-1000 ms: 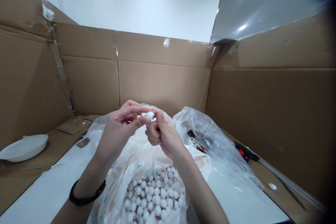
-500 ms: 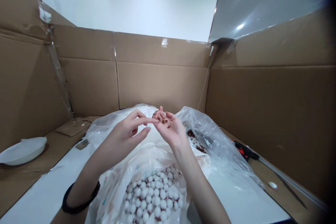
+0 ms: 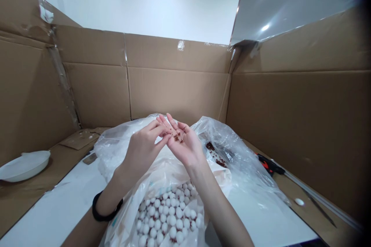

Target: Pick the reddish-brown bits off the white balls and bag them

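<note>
My right hand (image 3: 185,142) is turned palm up with its fingers extended. Small reddish-brown bits (image 3: 177,137) lie on its palm and lower fingers. Above that palm, my left hand (image 3: 146,142) has its thumb and fingertips brought together at the bits; whatever is between them is too small to make out. A black band (image 3: 101,210) circles the left wrist. Below both hands sits a plastic bag (image 3: 124,208), its mouth showing many small white balls (image 3: 166,216) with reddish-brown bits among them.
Clear plastic sheeting (image 3: 246,170) spreads behind and to the right, with more brown bits (image 3: 216,154) by it. A white dish (image 3: 26,166) stands left. At right are a black-and-red handled tool (image 3: 271,166) and a loose white ball (image 3: 299,202). Cardboard walls (image 3: 179,92) enclose the table.
My left thumb and fingertips have closed together over the right palm, where the index finger was stretched out before. The right hand's fingers have straightened.
</note>
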`<state>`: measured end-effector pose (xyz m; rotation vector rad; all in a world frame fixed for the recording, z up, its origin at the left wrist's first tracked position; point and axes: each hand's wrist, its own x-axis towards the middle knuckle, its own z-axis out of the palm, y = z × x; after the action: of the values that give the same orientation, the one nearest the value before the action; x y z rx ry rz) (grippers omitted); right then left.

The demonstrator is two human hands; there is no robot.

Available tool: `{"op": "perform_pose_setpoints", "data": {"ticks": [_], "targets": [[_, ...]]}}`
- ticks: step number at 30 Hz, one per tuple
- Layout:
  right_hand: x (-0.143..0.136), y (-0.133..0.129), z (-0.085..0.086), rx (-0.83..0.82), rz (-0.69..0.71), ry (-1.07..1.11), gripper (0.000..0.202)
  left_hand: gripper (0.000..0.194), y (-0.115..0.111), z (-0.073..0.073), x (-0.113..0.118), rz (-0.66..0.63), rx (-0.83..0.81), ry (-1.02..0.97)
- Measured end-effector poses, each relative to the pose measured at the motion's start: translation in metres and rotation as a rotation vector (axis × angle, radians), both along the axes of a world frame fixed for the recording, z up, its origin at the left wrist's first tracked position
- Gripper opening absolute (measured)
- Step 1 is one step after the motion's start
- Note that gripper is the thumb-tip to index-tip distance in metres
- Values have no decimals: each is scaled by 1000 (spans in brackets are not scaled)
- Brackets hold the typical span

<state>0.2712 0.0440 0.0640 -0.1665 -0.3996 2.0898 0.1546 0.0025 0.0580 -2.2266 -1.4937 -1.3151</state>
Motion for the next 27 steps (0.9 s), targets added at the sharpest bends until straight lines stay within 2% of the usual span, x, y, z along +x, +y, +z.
{"op": "perform_pose_setpoints", "data": {"ticks": [4,8,9,12,15,17,19,23,25,27], "targets": [[-1,6,-5,112,-2,-52,18,12,-3,5,-4,-75,71,-195],[-3,4,-10,458,-19,-195,28,13,-7,11,-11,-69,49,-415],[-4,2,-10,568,-72,-285,29,13,-8,12,-12,-63,40,-452],[-7,-7,-11,854,-341,-568,34,13,-10,14,-10,-79,12,-517],[-10,-10,-13,985,-515,-698,37,13,-9,13,-6,-148,-42,-580],[-12,-9,-15,1008,-613,-712,38,16,-8,12,-4,-263,-127,-699],[-12,-7,-15,1003,-680,-714,38,18,-7,13,-4,-450,-261,-897],[-11,-6,-14,986,-629,-690,37,22,-1,16,-11,-822,-587,-1409],[-10,-7,-13,1002,-605,-690,37,26,6,15,-17,-899,-729,-1598],[-10,-8,-12,1029,-606,-704,38,29,16,11,-23,-905,-793,-1706]]}}
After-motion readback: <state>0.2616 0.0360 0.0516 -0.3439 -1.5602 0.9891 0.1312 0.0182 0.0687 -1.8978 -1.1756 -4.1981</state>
